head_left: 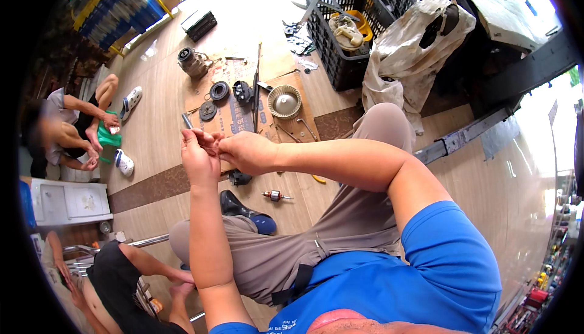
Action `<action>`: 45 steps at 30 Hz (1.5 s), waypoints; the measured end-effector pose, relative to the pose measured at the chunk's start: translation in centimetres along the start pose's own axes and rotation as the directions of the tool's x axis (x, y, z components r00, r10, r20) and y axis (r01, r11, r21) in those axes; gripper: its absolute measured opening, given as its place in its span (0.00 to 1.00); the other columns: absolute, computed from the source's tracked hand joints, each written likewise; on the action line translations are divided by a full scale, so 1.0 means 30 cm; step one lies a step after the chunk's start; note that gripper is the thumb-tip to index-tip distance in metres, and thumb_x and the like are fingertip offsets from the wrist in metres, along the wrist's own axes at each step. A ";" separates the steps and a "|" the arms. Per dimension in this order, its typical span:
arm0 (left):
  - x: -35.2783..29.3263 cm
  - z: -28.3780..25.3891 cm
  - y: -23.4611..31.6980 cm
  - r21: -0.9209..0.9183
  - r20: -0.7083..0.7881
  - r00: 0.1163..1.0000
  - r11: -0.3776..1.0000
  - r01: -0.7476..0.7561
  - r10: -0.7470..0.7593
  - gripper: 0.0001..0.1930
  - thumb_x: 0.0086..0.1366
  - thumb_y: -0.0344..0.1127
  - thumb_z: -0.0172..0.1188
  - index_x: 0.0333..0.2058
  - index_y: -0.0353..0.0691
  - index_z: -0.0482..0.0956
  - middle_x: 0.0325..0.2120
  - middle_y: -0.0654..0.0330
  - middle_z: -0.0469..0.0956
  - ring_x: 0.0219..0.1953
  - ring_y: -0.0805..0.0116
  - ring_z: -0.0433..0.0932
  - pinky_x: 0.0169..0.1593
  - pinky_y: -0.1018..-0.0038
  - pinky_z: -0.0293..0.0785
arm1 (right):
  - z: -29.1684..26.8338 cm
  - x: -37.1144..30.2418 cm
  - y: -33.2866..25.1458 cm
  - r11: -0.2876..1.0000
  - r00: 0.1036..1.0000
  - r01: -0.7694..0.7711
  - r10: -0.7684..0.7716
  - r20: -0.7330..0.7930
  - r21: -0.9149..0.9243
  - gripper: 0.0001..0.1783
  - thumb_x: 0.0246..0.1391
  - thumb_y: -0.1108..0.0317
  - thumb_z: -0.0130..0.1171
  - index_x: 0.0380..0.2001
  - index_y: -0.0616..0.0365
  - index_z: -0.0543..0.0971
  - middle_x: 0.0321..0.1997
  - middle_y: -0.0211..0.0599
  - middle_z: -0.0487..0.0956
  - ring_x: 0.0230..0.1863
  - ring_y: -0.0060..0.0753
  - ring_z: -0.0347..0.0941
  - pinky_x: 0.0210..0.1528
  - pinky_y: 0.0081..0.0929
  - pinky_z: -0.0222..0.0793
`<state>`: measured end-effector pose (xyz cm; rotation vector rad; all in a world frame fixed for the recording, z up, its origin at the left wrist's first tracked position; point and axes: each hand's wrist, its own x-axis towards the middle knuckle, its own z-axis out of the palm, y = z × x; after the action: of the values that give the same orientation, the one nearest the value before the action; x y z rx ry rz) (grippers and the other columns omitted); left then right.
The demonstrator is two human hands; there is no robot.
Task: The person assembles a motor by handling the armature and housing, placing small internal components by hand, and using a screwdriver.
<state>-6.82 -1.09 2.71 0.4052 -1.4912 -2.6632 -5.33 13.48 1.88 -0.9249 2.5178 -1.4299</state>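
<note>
My left hand is raised over the floor, palm turned up, its fingers curled inward. Against its fingertips, my right hand is closed in a pinch; whatever lies between them is hidden or too small to name. Beyond the hands, flat cardboard carries a ribbed metal fan wheel, a black ring-shaped part, a dark disc and a black motor part. A long thin dark rod lies across it. Nearer me, a motor armature rests on the tiles.
A cylindrical motor housing stands past the cardboard. Black plastic crates with tools and a stained cloth bag are at far right. One person sits at left; another person's bare legs are at lower left. A white cabinet stands between them.
</note>
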 end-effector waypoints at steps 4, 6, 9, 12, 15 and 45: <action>-0.020 0.003 0.066 -0.207 -0.014 0.987 0.966 0.155 -0.162 0.22 0.73 0.57 0.37 0.27 0.48 0.65 0.15 0.69 0.55 0.19 0.73 0.57 0.27 0.74 0.63 | 0.051 -0.007 -0.017 0.998 0.999 0.032 -0.031 -0.016 0.058 0.10 0.58 0.64 0.54 0.35 0.60 0.76 0.32 0.56 0.78 0.38 0.60 0.75 0.39 0.49 0.71; -0.006 -0.032 0.077 -0.235 0.046 0.986 0.957 0.168 -0.162 0.22 0.74 0.56 0.36 0.27 0.47 0.64 0.14 0.69 0.55 0.17 0.75 0.54 0.21 0.76 0.55 | 0.040 -0.001 -0.032 0.996 0.998 0.048 -0.051 0.030 0.072 0.10 0.57 0.63 0.54 0.36 0.59 0.77 0.34 0.55 0.79 0.39 0.59 0.75 0.42 0.48 0.71; 0.001 -0.015 0.085 -0.152 0.068 0.990 0.979 0.136 -0.127 0.22 0.74 0.55 0.36 0.27 0.47 0.64 0.13 0.69 0.53 0.14 0.76 0.50 0.17 0.77 0.49 | -0.053 0.013 -0.062 0.992 0.972 -0.007 0.037 0.234 -0.127 0.12 0.56 0.61 0.53 0.35 0.57 0.79 0.35 0.52 0.80 0.41 0.56 0.76 0.44 0.47 0.71; -0.004 -0.020 0.096 0.118 0.020 0.996 0.989 0.084 -0.087 0.21 0.74 0.55 0.40 0.26 0.47 0.63 0.12 0.71 0.54 0.12 0.79 0.49 0.15 0.79 0.46 | -0.130 0.024 -0.069 0.964 0.962 0.097 -0.026 0.273 -0.249 0.12 0.55 0.60 0.53 0.32 0.55 0.80 0.32 0.47 0.81 0.39 0.53 0.77 0.43 0.46 0.72; -0.012 -0.029 0.051 0.337 0.041 0.992 0.936 0.099 -0.119 0.22 0.71 0.57 0.45 0.25 0.48 0.63 0.12 0.72 0.55 0.11 0.81 0.51 0.14 0.80 0.46 | -0.197 0.041 -0.050 0.936 0.967 0.214 -0.161 0.198 -0.281 0.12 0.55 0.58 0.56 0.29 0.55 0.78 0.28 0.45 0.79 0.35 0.51 0.77 0.41 0.44 0.72; -0.044 -0.013 0.051 0.031 0.282 0.925 0.966 0.257 -0.255 0.24 0.64 0.63 0.51 0.28 0.48 0.62 0.18 0.70 0.60 0.18 0.78 0.60 0.19 0.81 0.57 | -0.189 0.034 -0.070 0.998 0.968 0.005 0.011 -0.252 0.060 0.11 0.57 0.65 0.56 0.31 0.63 0.78 0.28 0.54 0.78 0.33 0.57 0.77 0.36 0.43 0.72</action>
<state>-5.57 -1.97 4.08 0.2370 -1.6002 -3.0412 -7.30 16.36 6.92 -0.7723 2.6293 -1.7124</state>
